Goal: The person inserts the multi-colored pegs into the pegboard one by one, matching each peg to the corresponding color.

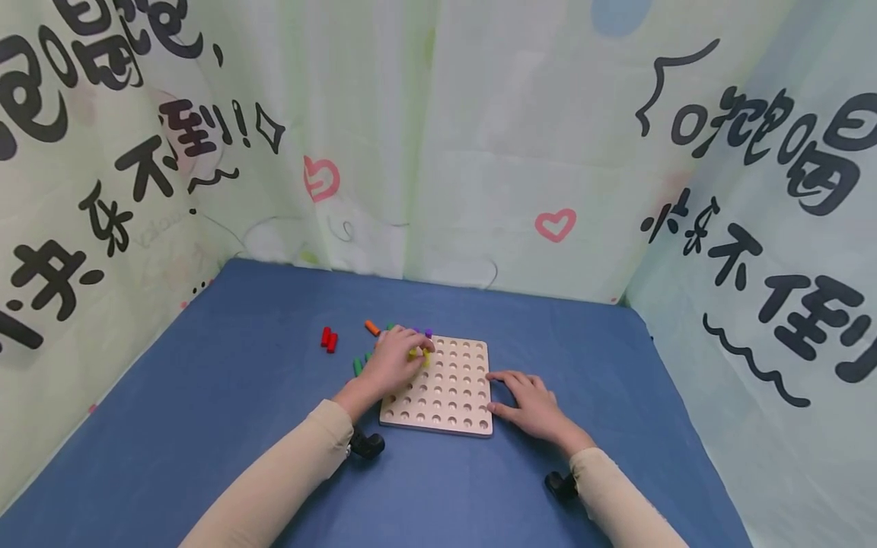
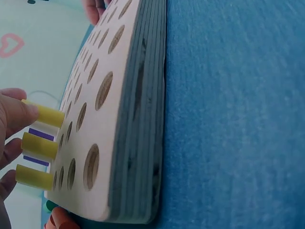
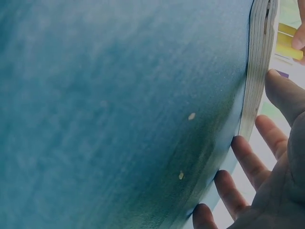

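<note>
A pale wooden pegboard (image 1: 438, 403) with rows of round holes lies flat on the blue cloth. My left hand (image 1: 395, 359) reaches over its far left part and pinches a yellow peg (image 2: 50, 116), the thumb lying along it. Two more yellow pegs, a middle one (image 2: 39, 146) and a lower one (image 2: 34, 177), stand in line with it on the board, close to my other fingertips. Purple pegs (image 2: 42, 134) show behind them. At the board's right edge, my right hand (image 1: 530, 407) rests with fingers spread, thumb and fingertips touching the side.
Left of the board lie two red pegs (image 1: 329, 339), an orange peg (image 1: 372, 327) and a green peg (image 1: 358, 367). Black wrist cameras sit under both sleeves. Printed curtains (image 1: 479, 190) enclose the blue cloth (image 1: 438, 495) at the back and sides.
</note>
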Demonstrator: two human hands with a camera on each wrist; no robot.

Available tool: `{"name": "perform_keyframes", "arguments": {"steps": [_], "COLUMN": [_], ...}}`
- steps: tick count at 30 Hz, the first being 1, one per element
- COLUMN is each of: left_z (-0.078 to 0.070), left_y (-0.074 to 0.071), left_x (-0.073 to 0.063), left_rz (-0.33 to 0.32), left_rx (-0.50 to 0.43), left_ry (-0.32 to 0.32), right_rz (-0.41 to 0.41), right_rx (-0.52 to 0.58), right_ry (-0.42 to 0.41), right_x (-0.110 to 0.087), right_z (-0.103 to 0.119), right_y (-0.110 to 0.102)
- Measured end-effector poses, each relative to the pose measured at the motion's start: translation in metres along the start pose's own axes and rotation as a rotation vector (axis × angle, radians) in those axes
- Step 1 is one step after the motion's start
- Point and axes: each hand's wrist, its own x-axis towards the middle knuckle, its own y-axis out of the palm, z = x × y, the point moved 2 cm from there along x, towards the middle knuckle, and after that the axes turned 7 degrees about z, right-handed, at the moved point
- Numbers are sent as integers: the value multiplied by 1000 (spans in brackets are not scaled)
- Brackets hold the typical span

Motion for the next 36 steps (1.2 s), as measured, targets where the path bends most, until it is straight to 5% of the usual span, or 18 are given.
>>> {"name": "perform_keyframes", "arguments": {"steps": [18, 36], "left_z": [1, 9], "left_y": [-2, -15], "left_x": [3, 2], "left_rz": [62, -14], "left_rx": [53, -27], "left_ry": [-28, -73], "right_rz": [-15, -6], "right_rx": [0, 1], "right_ry": [-5, 26], "right_x": [0, 1], "right_z": [0, -1], "right_y": [0, 3]}}
